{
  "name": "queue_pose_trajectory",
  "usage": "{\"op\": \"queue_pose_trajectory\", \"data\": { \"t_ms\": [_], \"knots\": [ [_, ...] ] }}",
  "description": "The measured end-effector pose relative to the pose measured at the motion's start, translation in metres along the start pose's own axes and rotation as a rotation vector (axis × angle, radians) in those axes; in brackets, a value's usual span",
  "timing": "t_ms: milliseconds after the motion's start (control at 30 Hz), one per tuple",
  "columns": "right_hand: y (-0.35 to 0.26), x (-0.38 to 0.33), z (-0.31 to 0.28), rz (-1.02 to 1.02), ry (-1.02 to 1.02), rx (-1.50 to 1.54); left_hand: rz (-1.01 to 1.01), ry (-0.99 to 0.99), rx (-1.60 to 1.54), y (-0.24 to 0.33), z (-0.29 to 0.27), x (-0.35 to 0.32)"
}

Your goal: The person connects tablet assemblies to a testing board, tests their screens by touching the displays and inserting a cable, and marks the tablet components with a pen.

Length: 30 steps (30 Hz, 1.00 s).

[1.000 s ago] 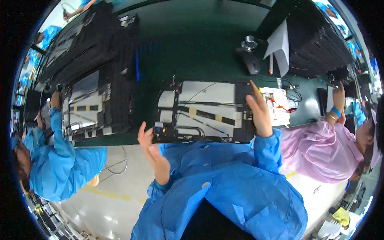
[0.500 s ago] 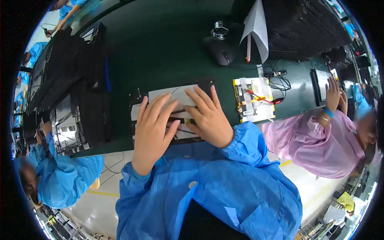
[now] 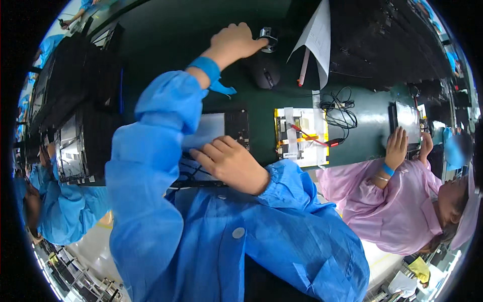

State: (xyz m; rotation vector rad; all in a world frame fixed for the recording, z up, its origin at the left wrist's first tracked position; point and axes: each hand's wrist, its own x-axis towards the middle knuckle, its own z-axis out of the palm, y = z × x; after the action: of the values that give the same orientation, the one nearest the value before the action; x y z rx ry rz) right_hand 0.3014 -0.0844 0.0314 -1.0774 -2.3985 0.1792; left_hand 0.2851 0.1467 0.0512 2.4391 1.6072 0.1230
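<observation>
My left hand (image 3: 232,44) reaches over the far part of the table, its thumb at a shiny metal ring-like piece (image 3: 268,40). The other fingers are bent and mostly hidden, so a grip cannot be told. A blue band circles that wrist, with a loose blue strip (image 3: 224,89) below it. My right hand (image 3: 231,163) rests palm down on a flat black-framed panel (image 3: 236,126) with a pale sheet (image 3: 214,123) on it, fingers slightly bent and apart. My left sleeve covers the panel's left part.
A black computer mouse (image 3: 265,75) lies below the metal piece. To the right are a taped yellow-edged battery pack (image 3: 302,138) with red leads, coiled black cable (image 3: 339,110) and a white paper (image 3: 316,43). Black-covered stacks flank the table. A co-worker in pink (image 3: 382,211) sits at right.
My left hand has left the panel and stretched forward to the metal piece. My right hand has slid left and nearer along the panel. The view has shifted slightly.
</observation>
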Motion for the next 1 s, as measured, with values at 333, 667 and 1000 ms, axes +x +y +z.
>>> {"op": "queue_pose_trajectory", "data": {
  "t_ms": [333, 667, 1000],
  "knots": [
    [0.000, -0.008, -0.001, 0.019, 0.033, -0.035, 0.167, 0.232, -0.428, 0.011, 0.058, 0.032],
    [-0.005, -0.001, 0.002, 0.063, 0.138, 0.016, 0.356, 0.107, -0.874, -0.001, -0.077, -0.070],
    [-0.010, -0.004, -0.002, 0.374, 0.437, 0.199, 0.492, 0.074, -0.600, -0.066, -0.149, -0.242]
  ]
}}
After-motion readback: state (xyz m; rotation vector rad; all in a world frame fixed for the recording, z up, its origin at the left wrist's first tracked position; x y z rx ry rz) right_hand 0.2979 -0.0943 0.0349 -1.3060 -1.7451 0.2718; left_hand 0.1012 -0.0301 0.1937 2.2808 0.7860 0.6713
